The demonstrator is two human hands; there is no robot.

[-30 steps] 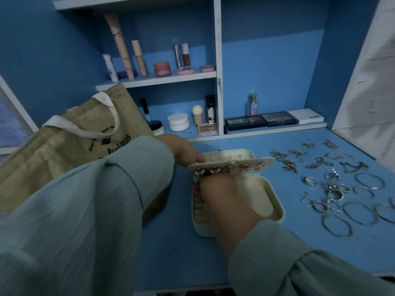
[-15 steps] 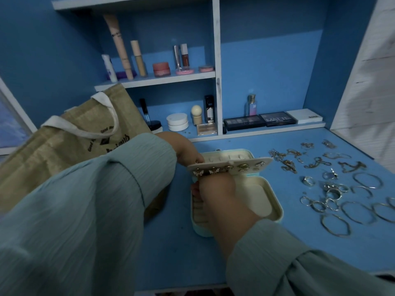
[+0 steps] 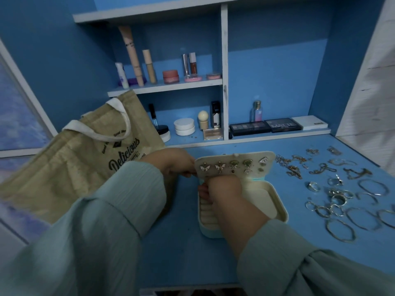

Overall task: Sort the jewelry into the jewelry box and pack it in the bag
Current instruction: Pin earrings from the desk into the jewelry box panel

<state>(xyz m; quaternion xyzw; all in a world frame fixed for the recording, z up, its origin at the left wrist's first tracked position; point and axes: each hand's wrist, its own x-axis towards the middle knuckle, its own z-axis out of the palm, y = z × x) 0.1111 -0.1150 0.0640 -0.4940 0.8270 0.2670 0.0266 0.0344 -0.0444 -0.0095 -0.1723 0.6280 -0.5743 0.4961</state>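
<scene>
A cream jewelry box (image 3: 277,201) lies open on the blue desk, its ring rolls showing at the left. Above it stands its hinged earring panel (image 3: 235,161), studded with several small earrings. My left hand (image 3: 171,163) pinches the panel's left edge. My right hand (image 3: 226,195) is curled over the box, just under the panel's lower edge, and its fingertips are hidden. Loose chains (image 3: 292,167), rings (image 3: 337,199) and hoops (image 3: 339,230) are spread out to the right of the box. A tan tote bag (image 3: 74,167) lies to the left.
Behind the box, shelves hold cosmetics (image 3: 171,76), jars (image 3: 184,127) and eyeshadow palettes (image 3: 267,126). A white wall panel (image 3: 374,92) borders the desk on the right. The desk's front edge (image 3: 192,287) runs close below my forearms.
The earring panel has tipped up towards me, so its face and earrings show more fully. Both hands stay at the box.
</scene>
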